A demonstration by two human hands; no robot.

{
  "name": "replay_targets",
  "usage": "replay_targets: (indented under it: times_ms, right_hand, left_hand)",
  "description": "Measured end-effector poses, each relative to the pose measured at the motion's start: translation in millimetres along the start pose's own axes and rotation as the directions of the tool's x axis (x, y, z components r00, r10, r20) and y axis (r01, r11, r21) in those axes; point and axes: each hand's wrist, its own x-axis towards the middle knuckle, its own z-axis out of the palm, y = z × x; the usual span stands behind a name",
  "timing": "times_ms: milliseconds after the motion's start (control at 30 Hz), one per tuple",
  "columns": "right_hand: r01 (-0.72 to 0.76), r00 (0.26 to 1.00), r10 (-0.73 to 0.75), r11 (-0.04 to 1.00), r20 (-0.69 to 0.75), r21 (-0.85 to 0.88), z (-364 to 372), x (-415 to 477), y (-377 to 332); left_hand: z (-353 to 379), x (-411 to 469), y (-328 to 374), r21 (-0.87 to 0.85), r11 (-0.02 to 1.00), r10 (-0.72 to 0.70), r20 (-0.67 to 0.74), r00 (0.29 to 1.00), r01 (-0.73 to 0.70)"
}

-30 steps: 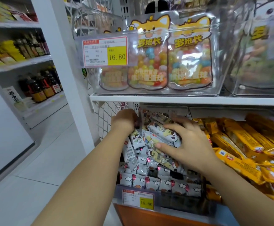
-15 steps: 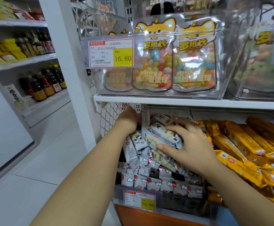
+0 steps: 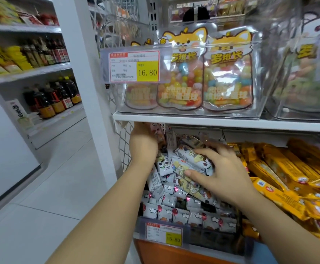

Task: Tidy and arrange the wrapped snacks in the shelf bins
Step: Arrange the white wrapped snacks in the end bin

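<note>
Now right hand (image 3: 224, 178) grips snack bar (image 3: 186, 164), long axis left-right; left hand (image 3: 143, 143) deep in bin (image 3: 208, 240), grip untellable.

A white pillar (image 3: 83, 92) stands mid-left. Left of it, white shelves (image 3: 31, 73) carry dark bottles (image 3: 50, 100) and yellow packets (image 3: 1, 58). Pale floor tiles (image 3: 50, 187) spread at its foot, evenly lit.

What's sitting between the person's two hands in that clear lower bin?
Head view: a loose heap of small white cartoon-printed wrapped snack packets fills the gap between the left hand and the right hand, which grips a few.
</note>
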Motion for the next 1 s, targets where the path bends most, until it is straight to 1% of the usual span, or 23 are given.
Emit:
replay_targets:
  times_ms: [33,100,200,267,400,500,567,633,700,767,867,1000]
  right_hand:
    - [0.0,1.0,0.0,1.0,-0.004,-0.002,0,0,-1]
    - [-0.007,1.0,0.007,1.0,-0.003,-0.012,-1,-1,-2]
    - [-0.005,1.0,0.005,1.0,-0.002,-0.024,-2,-1,-4]
    - [0.008,1.0,-0.008,0.999,-0.001,-0.031,-3,0,-4]
    - [0.054,0.998,-0.054,0.998,-0.023,-0.034,-8,-4,-7]
    - [0.147,0.988,-0.145,0.989,-0.052,0.022,-19,-17,-15]
    - [0.222,0.974,-0.215,0.97,-0.076,0.097,-27,-29,-19]
    - [0.276,0.958,-0.257,0.947,-0.13,0.166,-34,-40,-20]
    - [0.285,0.949,-0.247,0.937,-0.196,0.202,-41,-50,-16]
    - [0.258,0.951,-0.206,0.939,-0.231,0.227,-49,-60,-6]
    - [0.209,0.952,-0.138,0.945,-0.274,0.25,-63,-76,17]
    - [0.118,0.946,-0.039,0.966,-0.323,0.23,-82,-100,57]
  left_hand:
    - [-3,-7,2,-0.055,0.999,-0.001,-0.045,0.999,-0.001]
    - [-7,-24,3,-0.135,0.991,-0.036,-0.086,0.996,0.024]
    - [-15,-56,5,-0.284,0.958,-0.056,-0.065,0.996,0.035]
    - [-23,-75,8,-0.349,0.937,-0.016,-0.083,0.996,-0.014]
    - [-42,-103,15,-0.408,0.904,0.087,-0.121,0.989,-0.129]
    - [-54,-119,24,-0.505,0.837,0.142,-0.175,0.974,-0.212]
    - [-59,-128,35,-0.564,0.791,0.145,-0.2,0.969,-0.235]
    - [-62,-135,49,-0.614,0.753,0.137,-0.206,0.969,-0.237]
    - [-62,-141,64,-0.654,0.726,0.114,-0.189,0.975,-0.211]
    - [-56,-145,79,-0.692,0.702,0.092,-0.148,0.985,-0.169]
    - [-43,-154,98,-0.728,0.671,0.139,-0.056,0.989,-0.136]
    - [-13,-167,112,-0.641,0.757,0.231,0.075,0.97,-0.131]
